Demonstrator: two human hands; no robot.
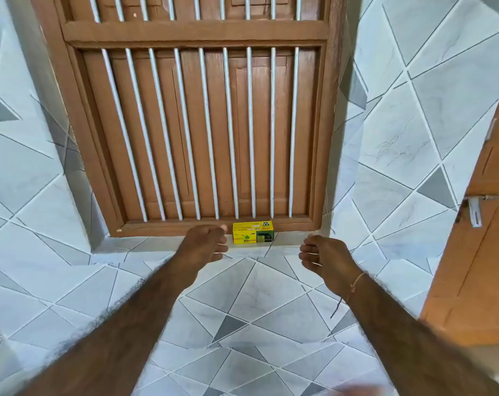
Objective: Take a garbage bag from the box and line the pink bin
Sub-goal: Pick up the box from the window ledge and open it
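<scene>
Head view: yellow box (pixel 253 232) on the tiled ledge at the foot of the barred wooden window (pixel 196 118), long axis lying along the sill. Left hand (pixel 206 242) just beside the box's left end, fingers loosely curled, holding nothing. Right hand (pixel 322 257) off to the box's right and nearer the camera, likewise loosely curled and empty. Box between the two hands, closer to the left. Probably the reach for the box, no bag out yet. Pink bin nowhere in view.
</scene>
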